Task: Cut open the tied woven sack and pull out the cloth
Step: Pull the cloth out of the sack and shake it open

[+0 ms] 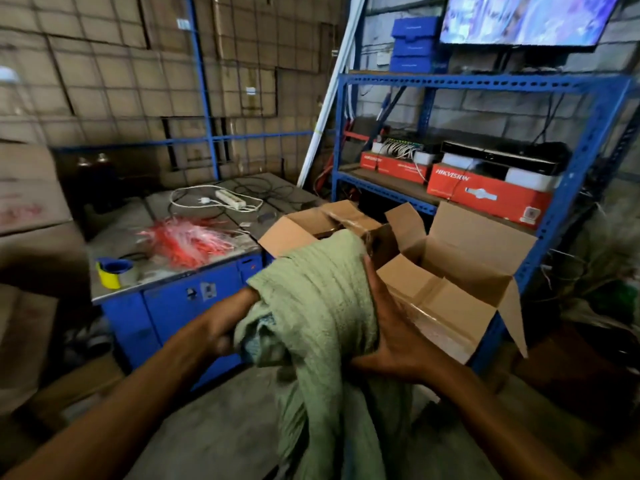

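Evidently the pulling-out stage had been reached: a bundle of pale green cloth (322, 306) was held up between both hands at chest level, its lower folds hanging toward the concrete floor (214, 427). No woven sack, tie or cutting tool could be made out, so the cutting was judged done, though this could not be confirmed. Whether more cloth was left to draw out could not be told.

The left hand (225, 323) was blurred and pushed into the folds on the bundle's left side; its fingers appeared curled into the fabric, but the grip could not be read with certainty. The right hand (391, 334) was pressed against the bundle's right side, its fingers (374, 292) extended and only lightly bent, cupping rather than clenching.

Just behind the cloth, an open cardboard box (460, 271) was noted. Farther left, a blue bench (180, 299) carried red and white strands (190, 240) and a tape roll (110, 273).
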The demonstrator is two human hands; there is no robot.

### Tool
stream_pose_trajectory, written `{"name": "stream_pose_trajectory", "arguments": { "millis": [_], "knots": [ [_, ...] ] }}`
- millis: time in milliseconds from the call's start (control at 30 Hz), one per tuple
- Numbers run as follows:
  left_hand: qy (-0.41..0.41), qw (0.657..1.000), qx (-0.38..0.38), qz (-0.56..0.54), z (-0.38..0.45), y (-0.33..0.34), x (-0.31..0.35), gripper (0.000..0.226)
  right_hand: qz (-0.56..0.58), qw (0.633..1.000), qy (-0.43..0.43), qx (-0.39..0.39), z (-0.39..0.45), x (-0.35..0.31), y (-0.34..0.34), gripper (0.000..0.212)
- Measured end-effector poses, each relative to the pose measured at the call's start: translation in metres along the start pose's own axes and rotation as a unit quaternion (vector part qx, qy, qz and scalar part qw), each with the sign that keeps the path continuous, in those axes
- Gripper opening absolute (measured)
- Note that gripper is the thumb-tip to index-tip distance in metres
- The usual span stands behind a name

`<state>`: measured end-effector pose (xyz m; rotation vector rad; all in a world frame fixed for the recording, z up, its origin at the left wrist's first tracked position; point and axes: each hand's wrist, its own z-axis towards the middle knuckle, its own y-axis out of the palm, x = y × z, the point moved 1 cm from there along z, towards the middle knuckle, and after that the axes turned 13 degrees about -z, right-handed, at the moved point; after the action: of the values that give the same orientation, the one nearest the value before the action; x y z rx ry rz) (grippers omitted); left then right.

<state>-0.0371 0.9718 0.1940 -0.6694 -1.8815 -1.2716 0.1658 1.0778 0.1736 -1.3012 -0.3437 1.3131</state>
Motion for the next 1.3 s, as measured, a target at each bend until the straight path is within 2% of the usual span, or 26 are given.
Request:
{"name": "stream_pose_trajectory", "arguments": {
  "millis": [67, 133, 200, 267, 333, 367, 433, 467, 500, 533, 600, 667, 733, 800, 900, 967, 1033, 1100, 1167, 1233, 1300],
  "knots": [
    [-0.055, 0.998, -0.009, -0.016, -0.006, -0.007, -0.01, 0.064, 0.053, 0.998, -0.015, 0.017, 0.012, -0.011, 0.005, 0.118],
    [-0.066, 0.996, 0.017, 0.056, -0.006, -0.019, -0.009, 0.05, 0.063, 0.997, -0.013, 0.05, 0.022, -0.014, 0.008, 0.1],
    [0.001, 0.982, 0.05, 0.181, -0.002, -0.033, 0.006, 0.027, 0.038, 0.998, -0.005, 0.059, 0.032, -0.012, 0.008, 0.093],
    [0.113, 0.962, 0.089, 0.232, 0.0, -0.05, 0.033, 0.028, -0.006, 0.998, 0.004, 0.057, 0.045, -0.016, 0.007, 0.093],
    [0.205, 0.944, 0.056, 0.252, -0.004, -0.058, 0.055, 0.031, -0.046, 0.997, 0.002, 0.062, 0.062, -0.029, 0.007, 0.094],
    [0.217, 0.929, 0.015, 0.3, -0.009, -0.057, 0.06, 0.04, -0.055, 0.997, -0.009, 0.058, 0.072, -0.039, 0.01, 0.094],
    [0.237, 0.862, -0.033, 0.447, -0.021, -0.058, 0.064, 0.084, -0.074, 0.996, -0.042, 0.035, 0.093, -0.066, 0.02, 0.092],
    [0.266, 0.814, -0.015, 0.516, -0.018, -0.066, 0.062, 0.098, -0.086, 0.994, -0.054, 0.031, 0.102, -0.079, 0.025, 0.091],
    [0.297, 0.789, 0.021, 0.537, -0.019, -0.077, 0.064, 0.098, -0.096, 0.993, -0.062, 0.04, 0.112, -0.091, 0.032, 0.088],
    [0.323, 0.79, 0.053, 0.518, -0.021, -0.091, 0.069, 0.089, -0.108, 0.99, -0.067, 0.056, 0.122, -0.101, 0.038, 0.086],
    [0.332, 0.838, 0.113, 0.418, -0.029, -0.122, 0.088, 0.062, -0.166, 0.98, -0.072, 0.075, 0.137, -0.121, 0.05, 0.089],
    [0.286, 0.905, 0.127, 0.287, -0.038, -0.155, 0.11, 0.043, -0.252, 0.963, -0.093, 0.033, 0.146, -0.134, 0.064, 0.106],
    [0.228, 0.955, 0.111, 0.154, -0.053, -0.183, 0.128, 0.033, -0.288, 0.95, -0.113, -0.024, 0.151, -0.147, 0.08, 0.119],
    [0.164, 0.983, 0.074, 0.045, -0.069, -0.201, 0.137, 0.033, -0.256, 0.957, -0.131, -0.048, 0.156, -0.164, 0.092, 0.128],
    [0.121, 0.991, 0.0, -0.054, -0.09, -0.219, 0.138, 0.033, -0.096, 0.983, -0.154, -0.021, 0.174, -0.207, 0.115, 0.127],
    [0.148, 0.986, 0.069, -0.032, -0.101, -0.237, 0.138, 0.033, 0.013, 0.987, -0.158, 0.002, 0.185, -0.229, 0.133, 0.115],
    [0.172, 0.969, 0.174, 0.035, -0.114, -0.272, 0.147, 0.024, 0.046, 0.987, -0.156, 0.002, 0.198, -0.241, 0.153, 0.102],
    [0.206, 0.942, 0.231, 0.132, -0.133, -0.302, 0.166, 0.037, 0.035, 0.984, -0.172, -0.018, 0.213, -0.254, 0.173, 0.096],
    [0.273, 0.904, 0.24, 0.226, -0.156, -0.33, 0.187, 0.065, 0.026, 0.979, -0.199, -0.032, 0.229, -0.277, 0.189, 0.094],
    [0.291, 0.872, 0.205, 0.336, -0.179, -0.346, 0.202, 0.085, 0.034, 0.97, -0.235, -0.045, 0.246, -0.311, 0.209, 0.092],
    [0.282, 0.793, 0.221, 0.492, -0.196, -0.348, 0.2, 0.105, 0.053, 0.959, -0.271, -0.067, 0.259, -0.346, 0.233, 0.092]
  ]
}}
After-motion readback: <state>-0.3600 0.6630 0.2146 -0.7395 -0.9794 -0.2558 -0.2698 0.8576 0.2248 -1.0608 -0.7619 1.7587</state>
